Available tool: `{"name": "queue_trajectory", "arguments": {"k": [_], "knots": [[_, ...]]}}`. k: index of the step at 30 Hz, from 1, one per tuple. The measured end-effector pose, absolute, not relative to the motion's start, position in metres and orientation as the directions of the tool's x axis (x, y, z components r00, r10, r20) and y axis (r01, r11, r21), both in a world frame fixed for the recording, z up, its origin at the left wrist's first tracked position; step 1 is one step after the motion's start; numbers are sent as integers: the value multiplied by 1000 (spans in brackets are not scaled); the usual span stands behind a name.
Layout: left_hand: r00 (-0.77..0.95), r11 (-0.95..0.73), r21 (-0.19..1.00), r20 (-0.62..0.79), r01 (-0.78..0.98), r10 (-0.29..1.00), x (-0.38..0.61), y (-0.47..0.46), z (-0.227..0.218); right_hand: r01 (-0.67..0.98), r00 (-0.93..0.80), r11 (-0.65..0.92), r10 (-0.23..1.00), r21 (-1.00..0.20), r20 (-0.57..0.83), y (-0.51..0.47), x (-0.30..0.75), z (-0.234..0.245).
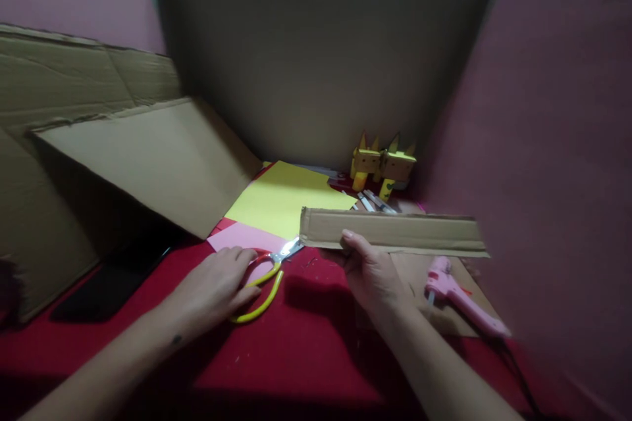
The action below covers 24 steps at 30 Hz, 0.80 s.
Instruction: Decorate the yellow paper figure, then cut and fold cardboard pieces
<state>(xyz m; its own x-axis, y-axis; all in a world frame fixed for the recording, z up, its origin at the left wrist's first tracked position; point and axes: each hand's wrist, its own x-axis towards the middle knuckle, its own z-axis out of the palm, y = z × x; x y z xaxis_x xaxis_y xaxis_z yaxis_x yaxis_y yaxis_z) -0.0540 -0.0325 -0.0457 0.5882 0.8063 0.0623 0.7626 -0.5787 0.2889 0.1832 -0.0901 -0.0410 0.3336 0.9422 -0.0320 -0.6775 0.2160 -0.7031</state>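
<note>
My right hand [368,270] is closed on a long strip of brown cardboard [405,231], held level above the red surface [306,335]. My left hand [217,286] lies on the red surface, fingers resting on the yellow and red handles of a pair of scissors [269,276]. The scissors' metal blades point up and right toward the strip's left end. The left fingers lie flat over the handle loops rather than through them, as far as I can see.
Yellow paper [286,200] and pink paper [241,237] lie behind the scissors. A pink glue gun [459,296] rests on cardboard at right. Two small cardboard figures [382,168] stand at the back. Large cardboard sheets [148,158] lean at left and behind. A dark phone [108,283] lies at left.
</note>
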Motion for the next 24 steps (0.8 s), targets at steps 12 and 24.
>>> {"name": "queue_trajectory", "arguments": {"k": [12, 24], "knots": [[550, -540, 446, 120, 714, 826, -51, -32, -46, -661, 285, 144, 956, -736, -68, -88, 189, -51], [358, 386, 863, -265, -325, 895, 20, -12, -5, -414, 148, 244, 969, -877, 200, -100, 191, -28]]}}
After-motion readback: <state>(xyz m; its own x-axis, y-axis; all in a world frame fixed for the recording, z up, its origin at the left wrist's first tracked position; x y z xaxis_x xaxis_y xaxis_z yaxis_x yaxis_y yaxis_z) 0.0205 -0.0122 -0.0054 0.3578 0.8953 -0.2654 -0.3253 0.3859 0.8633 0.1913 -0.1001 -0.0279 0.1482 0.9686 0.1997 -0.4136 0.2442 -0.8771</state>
